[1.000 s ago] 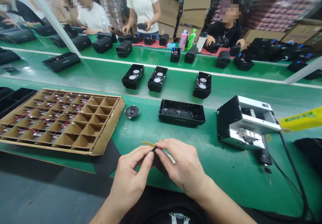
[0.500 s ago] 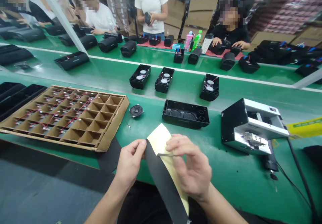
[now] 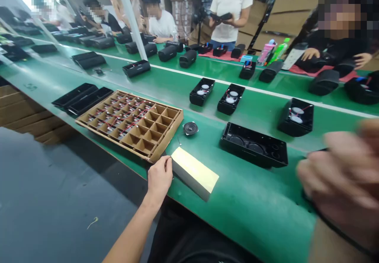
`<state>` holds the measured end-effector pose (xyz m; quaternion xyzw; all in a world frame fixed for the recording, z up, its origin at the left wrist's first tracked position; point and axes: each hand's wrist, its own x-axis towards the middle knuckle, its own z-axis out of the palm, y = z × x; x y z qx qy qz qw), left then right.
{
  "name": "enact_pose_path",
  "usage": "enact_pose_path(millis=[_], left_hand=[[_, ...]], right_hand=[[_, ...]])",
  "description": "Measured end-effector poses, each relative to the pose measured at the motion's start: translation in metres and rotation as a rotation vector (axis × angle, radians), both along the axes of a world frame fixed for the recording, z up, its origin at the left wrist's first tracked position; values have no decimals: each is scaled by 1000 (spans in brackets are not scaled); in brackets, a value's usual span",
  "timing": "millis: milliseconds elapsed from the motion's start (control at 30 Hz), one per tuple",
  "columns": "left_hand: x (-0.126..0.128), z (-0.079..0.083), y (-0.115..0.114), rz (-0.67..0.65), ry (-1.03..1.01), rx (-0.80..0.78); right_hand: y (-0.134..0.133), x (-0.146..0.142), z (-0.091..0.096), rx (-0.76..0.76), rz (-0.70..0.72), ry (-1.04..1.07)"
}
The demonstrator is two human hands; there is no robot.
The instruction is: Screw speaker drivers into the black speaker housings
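My left hand point(image 3: 159, 176) is closed in a pinch on the end of a pale yellow backing strip point(image 3: 194, 172) that lies on the green belt near its front edge. My right hand point(image 3: 343, 180) is raised close to the camera at the right and smeared by motion; a thin dark edge shows by it, but I cannot make out whether it holds anything. An open black speaker housing point(image 3: 254, 146) lies just beyond the strip, and a loose round speaker driver point(image 3: 190, 128) sits beside the cardboard tray.
A cardboard divider tray point(image 3: 130, 121) with wired drivers lies at left, black trays point(image 3: 82, 98) beyond it. Three open housings point(image 3: 201, 91) with drivers ride the belt. Across it several people work among black speakers and bottles point(image 3: 266, 51). Cardboard boxes point(image 3: 20, 111) stand left.
The view has swung left. My hands have parted: the left now holds the yellow strip down on the belt, and the right has pulled away to the right, toward the camera.
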<state>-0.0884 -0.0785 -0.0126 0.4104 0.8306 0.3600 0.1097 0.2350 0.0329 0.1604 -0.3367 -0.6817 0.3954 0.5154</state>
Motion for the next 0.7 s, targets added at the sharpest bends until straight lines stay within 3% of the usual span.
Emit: enact_pose_path(millis=[33, 67, 100, 167, 233, 333, 433, 567, 700], left_hand=[[-2, -1, -2, 15, 39, -4], [-3, -1, -5, 25, 76, -7], [-4, 1, -9, 32, 113, -10], [-6, 8, -19, 38, 185, -11], [-11, 20, -30, 52, 265, 3], [-30, 39, -41, 71, 391, 43], [-56, 45, -38, 1, 459, 63], [-76, 37, -23, -143, 458, 117], [-81, 41, -10, -123, 455, 193]], right_hand=[[0, -20, -9, -68, 180, 24], [-2, -43, -20, -120, 339, -93], [-5, -69, -34, -118, 457, -324], [-14, -119, -64, 73, 581, -874], [-22, -156, -91, 119, 607, -1048], [-29, -183, -115, 174, 570, -1201], [-30, -191, -122, 226, 576, -1281], [-27, -202, -126, 272, 593, -1318], [-25, -215, -128, 294, 597, -1323]])
